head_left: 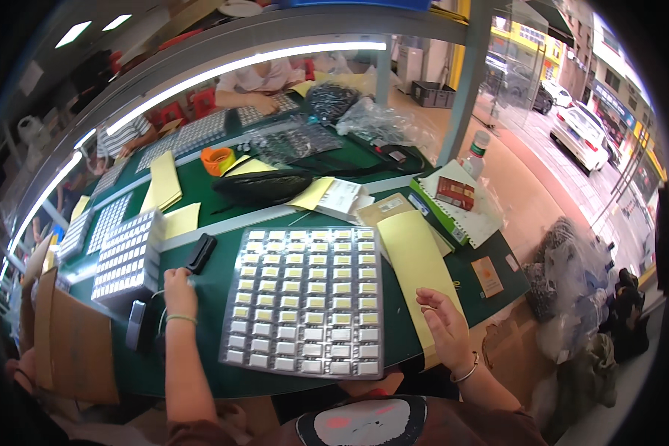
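Observation:
A clear plastic tray [302, 301] filled with rows of small white rectangular pieces lies in front of me. The pieces in its upper rows carry pale yellow faces; the lower rows look plain white. Left of the tray, my left hand [179, 288] is closed beside a black oblong device [201, 253]; whatever its fingers hold is too small or hidden to name. A thin pale cable runs next to that hand, near a dark upright device [136, 324]. My right hand [444, 324] hovers around the yellow paper strip [410, 260], fingers loosely curled and apart, holding nothing.
Stacked filled trays [128, 256] stand at left, by a cardboard box [74, 338]. Farther back lie a black bag [262, 187], an orange tape roll [217, 160] and plastic bags [383, 123]. A green box [440, 210] and bottle [477, 149] sit at right. Other people work across the table.

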Demonstrator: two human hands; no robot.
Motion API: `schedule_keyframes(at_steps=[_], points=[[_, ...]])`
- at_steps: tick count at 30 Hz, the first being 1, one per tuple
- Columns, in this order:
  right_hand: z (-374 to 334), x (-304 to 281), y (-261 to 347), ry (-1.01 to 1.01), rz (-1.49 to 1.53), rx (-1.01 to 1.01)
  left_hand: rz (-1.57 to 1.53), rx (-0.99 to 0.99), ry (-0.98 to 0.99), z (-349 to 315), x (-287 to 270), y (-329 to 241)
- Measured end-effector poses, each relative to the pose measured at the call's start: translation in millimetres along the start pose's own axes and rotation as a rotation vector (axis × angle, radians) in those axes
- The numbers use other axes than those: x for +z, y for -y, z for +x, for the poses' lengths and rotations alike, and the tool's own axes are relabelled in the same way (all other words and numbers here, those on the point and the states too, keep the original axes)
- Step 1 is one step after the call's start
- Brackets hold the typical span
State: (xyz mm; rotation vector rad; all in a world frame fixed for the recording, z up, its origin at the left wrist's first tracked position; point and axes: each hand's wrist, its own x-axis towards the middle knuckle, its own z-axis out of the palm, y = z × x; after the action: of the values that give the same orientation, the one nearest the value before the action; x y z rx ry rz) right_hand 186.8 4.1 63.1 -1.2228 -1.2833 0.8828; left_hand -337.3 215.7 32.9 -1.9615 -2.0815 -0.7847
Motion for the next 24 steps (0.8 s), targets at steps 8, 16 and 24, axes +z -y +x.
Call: schedule_keyframes(at_steps=[8,16,24], points=[[-14,1,-18,-0.015,-0.227,-0.097,-0.048,0.157,0.069,5,6,-18],[-36,-19,-22,0.001,-0.181,0.023,-0.465,-0.033,0.092,-77,-16,-35],[-29,-17,3,0.004,-0.305,-0.063,-0.332,0.113,0.236,-118,-39,-39]])
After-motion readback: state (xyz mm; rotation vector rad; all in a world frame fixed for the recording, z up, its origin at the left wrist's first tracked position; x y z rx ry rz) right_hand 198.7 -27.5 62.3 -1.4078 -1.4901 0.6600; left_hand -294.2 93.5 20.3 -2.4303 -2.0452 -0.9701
